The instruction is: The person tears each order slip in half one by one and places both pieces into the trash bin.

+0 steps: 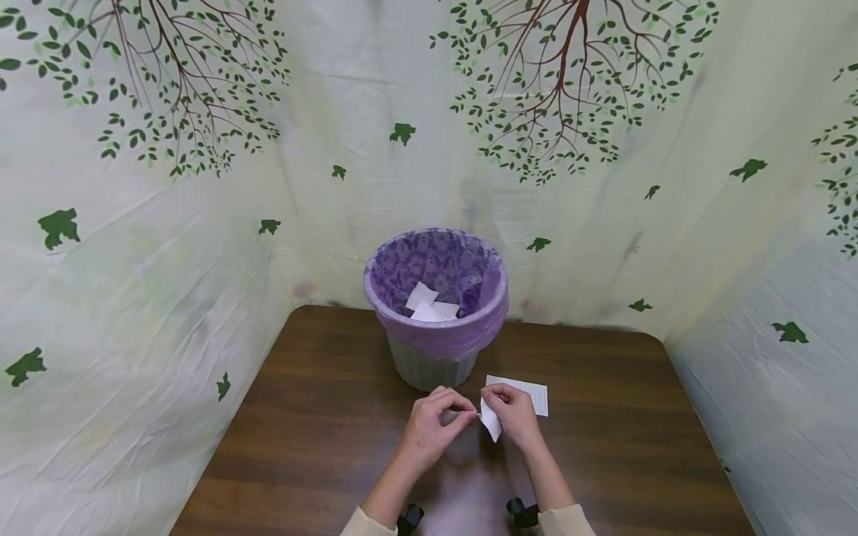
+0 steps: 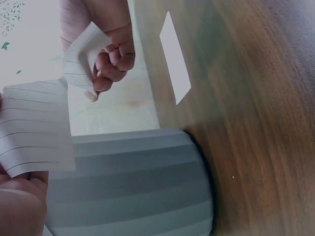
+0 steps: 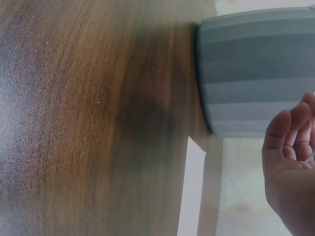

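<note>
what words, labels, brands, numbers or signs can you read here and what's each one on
No readable text anywhere.
Held ruled paper: lines only, no words visible.
Paper slip on the table: faint lines, too small to tell if any is writing.
Paper pieces in the bin: nothing legible.
Purple bin liner: dark pattern inside, no legible lettering.
Gray bin: no lettering visible.

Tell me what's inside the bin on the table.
Inside the bin, a few pieces of white paper lie within the patterned purple liner. Whatever is beneath those papers, or hidden behind the near rim, cannot be seen.
</note>
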A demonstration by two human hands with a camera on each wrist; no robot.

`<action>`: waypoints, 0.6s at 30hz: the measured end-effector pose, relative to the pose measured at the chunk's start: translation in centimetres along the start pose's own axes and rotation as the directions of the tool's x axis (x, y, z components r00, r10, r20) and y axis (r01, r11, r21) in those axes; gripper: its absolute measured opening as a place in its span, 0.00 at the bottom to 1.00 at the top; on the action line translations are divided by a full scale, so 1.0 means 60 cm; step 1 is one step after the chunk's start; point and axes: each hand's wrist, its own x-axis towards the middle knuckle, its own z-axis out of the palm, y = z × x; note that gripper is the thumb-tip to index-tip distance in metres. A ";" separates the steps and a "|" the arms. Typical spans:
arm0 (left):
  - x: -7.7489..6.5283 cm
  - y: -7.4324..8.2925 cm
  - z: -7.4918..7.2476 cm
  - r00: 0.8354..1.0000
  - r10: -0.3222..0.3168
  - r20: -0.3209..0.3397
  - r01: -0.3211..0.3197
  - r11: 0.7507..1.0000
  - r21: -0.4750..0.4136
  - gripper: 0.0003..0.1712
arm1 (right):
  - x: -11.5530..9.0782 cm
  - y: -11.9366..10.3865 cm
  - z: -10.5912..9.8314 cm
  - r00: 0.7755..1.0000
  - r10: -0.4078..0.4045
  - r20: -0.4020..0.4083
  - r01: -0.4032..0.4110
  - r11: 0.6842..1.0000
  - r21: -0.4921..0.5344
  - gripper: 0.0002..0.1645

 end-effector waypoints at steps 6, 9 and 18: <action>0.005 0.012 -0.001 0.998 0.051 -0.027 -0.053 0.997 -0.047 0.09 | 0.010 0.019 -0.008 1.000 0.006 -0.011 -0.006 1.000 0.004 0.13; 0.009 0.019 -0.005 0.998 0.058 -0.032 -0.060 0.995 -0.074 0.08 | 0.009 0.021 -0.013 1.000 -0.001 -0.022 0.001 1.000 0.003 0.12; 0.018 0.025 -0.018 0.995 0.068 -0.070 -0.072 0.995 -0.062 0.05 | 0.011 0.016 -0.020 0.999 -0.040 -0.033 0.039 0.999 -0.020 0.10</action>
